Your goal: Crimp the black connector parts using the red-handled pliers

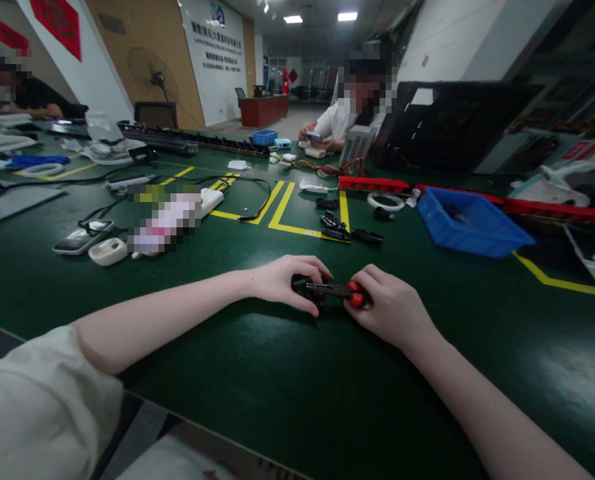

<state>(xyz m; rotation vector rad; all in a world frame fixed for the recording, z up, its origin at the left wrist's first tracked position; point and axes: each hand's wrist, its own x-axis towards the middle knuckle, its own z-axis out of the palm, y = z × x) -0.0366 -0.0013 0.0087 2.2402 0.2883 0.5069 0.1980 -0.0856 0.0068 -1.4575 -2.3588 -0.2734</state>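
My left hand (283,281) curls its fingers and thumb around a small black part (301,287), whose exact kind I cannot make out. In my right hand (395,305) is a pair of pliers (333,290) with red handles and dark, narrow jaws. The jaws point left and reach to the black part between the fingers of my left hand; whether they grip it is unclear. Both hands are low over the green tabletop (257,380). Beyond them, several similar black parts (335,230) lie near a yellow taped outline.
A blue bin (472,223) stands to the right, with a white cable coil (385,201) nearby. At left lie a phone-like device (83,237), a white case (108,251) and cables. Across the table a person (347,123) holds something; a large black panel (452,127) stands beside them.
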